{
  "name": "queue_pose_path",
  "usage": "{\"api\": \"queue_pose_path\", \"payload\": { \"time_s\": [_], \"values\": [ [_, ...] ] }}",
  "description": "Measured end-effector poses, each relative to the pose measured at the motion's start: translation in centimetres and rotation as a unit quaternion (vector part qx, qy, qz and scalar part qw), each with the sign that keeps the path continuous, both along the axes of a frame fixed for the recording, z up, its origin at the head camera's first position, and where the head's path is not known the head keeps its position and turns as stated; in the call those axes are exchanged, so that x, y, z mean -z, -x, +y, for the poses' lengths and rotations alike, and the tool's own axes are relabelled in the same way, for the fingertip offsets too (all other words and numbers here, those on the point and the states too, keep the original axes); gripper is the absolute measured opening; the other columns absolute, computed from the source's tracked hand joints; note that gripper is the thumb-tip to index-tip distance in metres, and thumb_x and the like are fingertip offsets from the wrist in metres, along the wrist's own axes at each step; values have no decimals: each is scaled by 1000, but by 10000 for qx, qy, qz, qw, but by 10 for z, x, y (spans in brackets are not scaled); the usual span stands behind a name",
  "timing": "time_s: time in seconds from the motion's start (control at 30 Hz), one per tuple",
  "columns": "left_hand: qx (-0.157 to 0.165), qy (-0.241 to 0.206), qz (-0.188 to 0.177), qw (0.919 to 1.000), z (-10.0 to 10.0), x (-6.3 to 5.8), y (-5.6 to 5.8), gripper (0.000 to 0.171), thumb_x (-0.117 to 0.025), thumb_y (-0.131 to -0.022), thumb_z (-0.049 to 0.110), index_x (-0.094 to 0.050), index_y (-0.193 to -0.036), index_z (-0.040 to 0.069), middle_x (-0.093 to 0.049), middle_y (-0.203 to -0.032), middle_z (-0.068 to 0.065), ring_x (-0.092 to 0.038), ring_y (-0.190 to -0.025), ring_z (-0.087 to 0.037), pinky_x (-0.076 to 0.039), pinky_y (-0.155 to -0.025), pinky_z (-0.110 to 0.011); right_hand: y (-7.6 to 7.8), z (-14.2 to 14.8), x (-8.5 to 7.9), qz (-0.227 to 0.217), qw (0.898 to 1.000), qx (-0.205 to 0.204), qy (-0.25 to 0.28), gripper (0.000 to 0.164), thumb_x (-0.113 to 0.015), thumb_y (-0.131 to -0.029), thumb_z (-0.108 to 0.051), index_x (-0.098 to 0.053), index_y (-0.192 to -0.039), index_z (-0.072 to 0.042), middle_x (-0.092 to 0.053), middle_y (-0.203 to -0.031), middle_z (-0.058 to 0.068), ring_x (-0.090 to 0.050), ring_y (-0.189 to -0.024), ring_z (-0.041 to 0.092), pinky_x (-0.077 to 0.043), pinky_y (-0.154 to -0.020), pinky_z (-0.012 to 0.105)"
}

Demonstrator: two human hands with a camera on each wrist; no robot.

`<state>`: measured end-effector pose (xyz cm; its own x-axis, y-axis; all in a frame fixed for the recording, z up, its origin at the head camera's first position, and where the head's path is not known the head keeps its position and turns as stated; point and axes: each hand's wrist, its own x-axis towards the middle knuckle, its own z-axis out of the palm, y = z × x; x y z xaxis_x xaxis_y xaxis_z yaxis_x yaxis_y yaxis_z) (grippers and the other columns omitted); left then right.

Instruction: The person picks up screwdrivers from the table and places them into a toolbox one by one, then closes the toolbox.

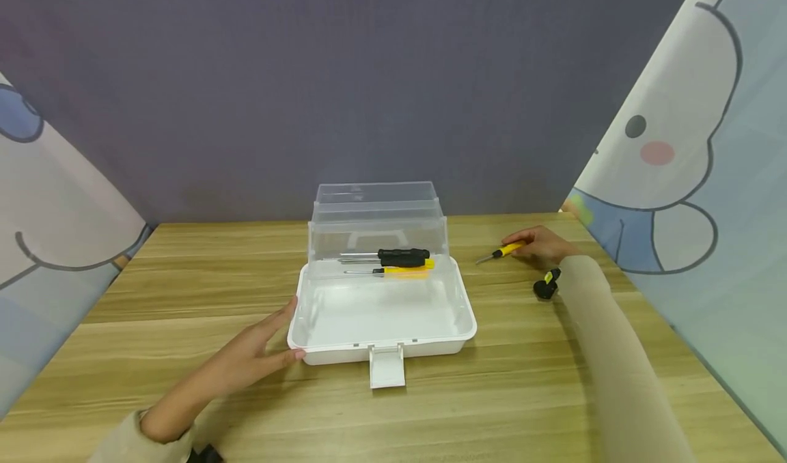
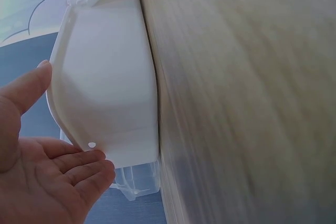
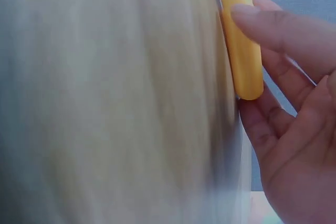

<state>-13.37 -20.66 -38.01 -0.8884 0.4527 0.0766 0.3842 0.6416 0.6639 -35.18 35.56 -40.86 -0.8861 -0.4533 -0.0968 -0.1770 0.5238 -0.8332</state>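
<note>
A white toolbox (image 1: 381, 316) sits in the middle of the table with its clear lid (image 1: 375, 207) raised at the back. My left hand (image 1: 261, 350) rests on its front left corner, thumb at the front rim and fingers along the left side; the left wrist view shows these fingers (image 2: 86, 169) fairly straight against the wall. Right of the box, my right hand (image 1: 541, 243) pinches the yellow handle of a screwdriver (image 1: 507, 250) between thumb and fingers. Its tip points left toward the box. Black-handled screwdrivers (image 1: 402, 254) and a yellow-handled screwdriver (image 1: 399, 270) lie side by side at the box's back.
The box's latch (image 1: 387, 367) hangs down at the front. Near my right wrist is a small black object with a yellow-green part (image 1: 546, 285). A grey partition (image 1: 369, 94) stands behind the wooden table (image 1: 209, 278); printed cloths flank it.
</note>
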Motion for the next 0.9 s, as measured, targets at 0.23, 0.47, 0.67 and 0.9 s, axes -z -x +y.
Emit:
{"api": "queue_pose_path", "payload": {
  "time_s": [0.23, 0.47, 0.67, 0.9],
  "values": [
    [18, -105, 26, 9999, -1, -1, 0, 81, -63, -89, 36, -22, -147, -4, -25, -149, -26, -27, -134, -45, -9, -99, -3, -1, 3, 0, -17, 9998, 72, -203, 40, -68, -84, -2, -58, -121, 10, -62, -116, 25, -60, -91, 4, -50, -75, 17],
    [58, -174, -22, 9998, -1, -2, -1, 81, -63, -90, 35, -21, -147, -3, -24, -149, -26, -25, -135, -46, -8, -98, -1, -1, 1, -1, -5, 9989, 68, -463, 37, -68, -85, -4, -60, -119, 9, -62, -116, 25, -59, -90, 5, -50, -76, 17],
    [29, -209, -161, 9996, -1, -4, 0, 82, -63, -90, 36, -20, -148, -2, -22, -151, -25, -23, -136, -45, -9, -98, -2, 4, -1, -4, 399, 9938, 105, -1036, 33, -69, -85, -10, -66, -116, 2, -67, -111, 18, -58, -93, 12, -46, -78, 17],
    [40, -114, -100, 9999, 0, -3, 0, 82, -63, -90, 37, -20, -148, -1, -23, -151, -24, -24, -136, -43, -9, -97, -1, 2, 0, -2, 241, 9934, 316, -1080, 33, -71, -84, -13, -67, -114, 2, -68, -108, 16, -58, -92, 13, -46, -79, 20]
  ]
}}
